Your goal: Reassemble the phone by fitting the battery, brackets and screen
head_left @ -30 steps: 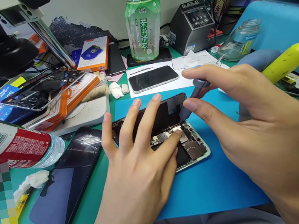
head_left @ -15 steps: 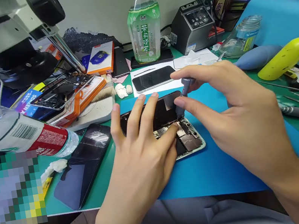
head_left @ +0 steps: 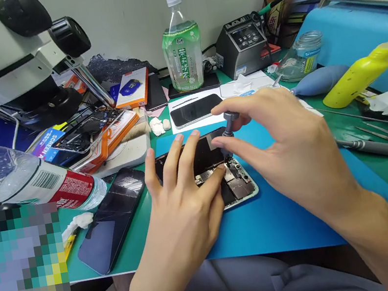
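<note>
grey screwdriver [head_left: 228, 124] in right grip [head_left: 284, 150], over opened phone [head_left: 236, 188]

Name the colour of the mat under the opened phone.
Blue mat, seen in the head view.

a single head-worn view is being aimed forward and down, close over the blue mat [head_left: 284, 219]; the wall behind the cluttered bench is being caught at the top.
</note>
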A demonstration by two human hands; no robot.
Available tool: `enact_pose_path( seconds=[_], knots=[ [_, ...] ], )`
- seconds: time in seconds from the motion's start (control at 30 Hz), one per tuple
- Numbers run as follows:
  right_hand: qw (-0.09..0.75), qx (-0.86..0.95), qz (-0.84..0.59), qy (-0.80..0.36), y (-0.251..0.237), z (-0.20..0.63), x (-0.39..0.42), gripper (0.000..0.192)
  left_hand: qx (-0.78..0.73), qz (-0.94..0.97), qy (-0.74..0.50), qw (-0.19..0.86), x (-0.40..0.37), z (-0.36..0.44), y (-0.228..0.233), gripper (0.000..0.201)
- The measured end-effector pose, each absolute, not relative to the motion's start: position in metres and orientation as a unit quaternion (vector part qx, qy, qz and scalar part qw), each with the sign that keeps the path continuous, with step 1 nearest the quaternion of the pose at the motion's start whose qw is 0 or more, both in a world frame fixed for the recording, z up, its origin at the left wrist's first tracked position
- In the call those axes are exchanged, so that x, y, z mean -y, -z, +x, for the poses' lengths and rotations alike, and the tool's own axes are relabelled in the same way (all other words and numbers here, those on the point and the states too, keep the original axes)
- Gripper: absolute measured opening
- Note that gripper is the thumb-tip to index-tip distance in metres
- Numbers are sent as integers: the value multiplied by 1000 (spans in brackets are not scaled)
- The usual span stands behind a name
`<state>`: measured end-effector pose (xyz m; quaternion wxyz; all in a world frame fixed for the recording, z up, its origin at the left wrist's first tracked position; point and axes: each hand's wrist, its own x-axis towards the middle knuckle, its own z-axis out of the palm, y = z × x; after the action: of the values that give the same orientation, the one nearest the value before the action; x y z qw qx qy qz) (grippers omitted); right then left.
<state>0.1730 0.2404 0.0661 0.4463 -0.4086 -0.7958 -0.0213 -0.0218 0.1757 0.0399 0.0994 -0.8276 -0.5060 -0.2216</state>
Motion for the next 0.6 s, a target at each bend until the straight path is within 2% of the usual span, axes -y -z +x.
enact_pose_path(
  seconds=[0.23,0.6],
  knots=[
    [469,785,-401,59,-59,172,-240,29,507,-827,220,98,-176,-20,-40,30],
    [482,783,-392,24,-58,174,-241,34,511,-825,225,89,-174,-18,-40,30]
  ],
)
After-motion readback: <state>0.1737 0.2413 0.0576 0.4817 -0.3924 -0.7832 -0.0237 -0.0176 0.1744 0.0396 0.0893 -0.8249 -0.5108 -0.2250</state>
